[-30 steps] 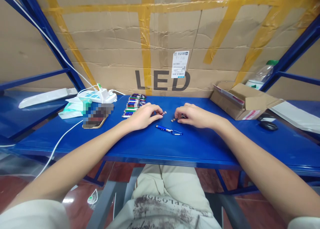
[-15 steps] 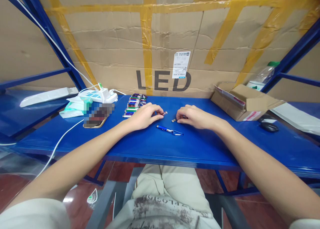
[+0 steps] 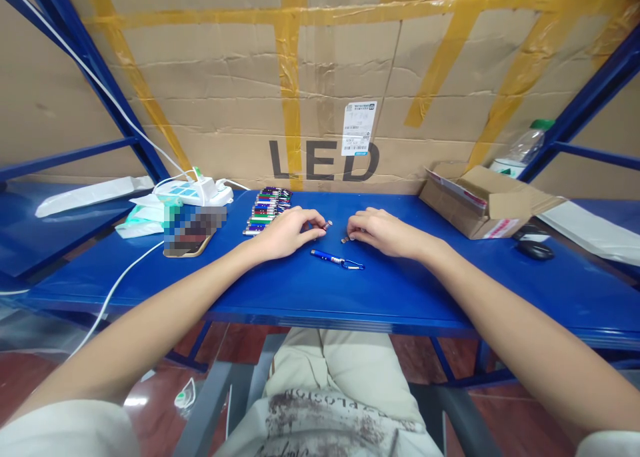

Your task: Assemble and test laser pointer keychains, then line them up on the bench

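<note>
My left hand [image 3: 290, 232] pinches a short stack of small shiny button cells [image 3: 328, 224] between thumb and fingertips, just above the blue table. Across from it, my right hand [image 3: 376, 229] is curled with its fingertips together, low on the tabletop. Small coin-like button cells [image 3: 344, 240] lie at those fingertips, partly covered; what the fingers grip is hidden. A blue keychain flashlight [image 3: 327, 256] with a carabiner clip lies between and nearer than both hands. Behind my left hand, several similar flashlights [image 3: 265, 210] in mixed colours lie in a row.
At the left are a phone [image 3: 193, 244], a tissue pack [image 3: 145, 217] and a white power strip [image 3: 185, 190] with cables. An open cardboard box [image 3: 480, 200], a black mouse [image 3: 535, 249] and a bottle [image 3: 525, 147] stand right. A large cardboard sheet [image 3: 225, 97] backs the table [image 3: 280, 297].
My right hand's fingertips have shifted slightly over the loose button cells, covering more of them. My left hand still holds its stack in the same place. The view has moved slightly.
</note>
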### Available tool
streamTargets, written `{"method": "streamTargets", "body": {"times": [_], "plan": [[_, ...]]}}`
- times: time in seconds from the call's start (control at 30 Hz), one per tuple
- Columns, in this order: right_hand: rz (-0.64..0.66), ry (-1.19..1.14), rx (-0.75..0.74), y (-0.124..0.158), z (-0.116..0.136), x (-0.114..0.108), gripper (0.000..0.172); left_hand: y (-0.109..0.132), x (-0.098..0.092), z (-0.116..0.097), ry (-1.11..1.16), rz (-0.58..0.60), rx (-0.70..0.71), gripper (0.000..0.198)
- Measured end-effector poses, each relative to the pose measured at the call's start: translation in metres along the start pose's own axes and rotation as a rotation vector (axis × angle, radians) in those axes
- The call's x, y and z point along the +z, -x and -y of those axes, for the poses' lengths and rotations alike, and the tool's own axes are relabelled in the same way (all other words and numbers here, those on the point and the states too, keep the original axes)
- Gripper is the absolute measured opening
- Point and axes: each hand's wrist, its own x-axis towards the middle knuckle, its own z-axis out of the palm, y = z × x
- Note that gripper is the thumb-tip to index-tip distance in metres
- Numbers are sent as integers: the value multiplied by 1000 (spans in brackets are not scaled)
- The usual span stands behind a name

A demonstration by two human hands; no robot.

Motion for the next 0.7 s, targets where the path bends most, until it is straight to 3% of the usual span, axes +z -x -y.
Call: {"method": "streamTargets", "body": {"times": [0.33,0.7], "plan": [[-62,23,-31,-3,-1,6,20,-2,4,-5,306,48,-60,28],[-78,71,-49,-4,2,6,23,-2,5,-5,390,73,-72,29]]}}
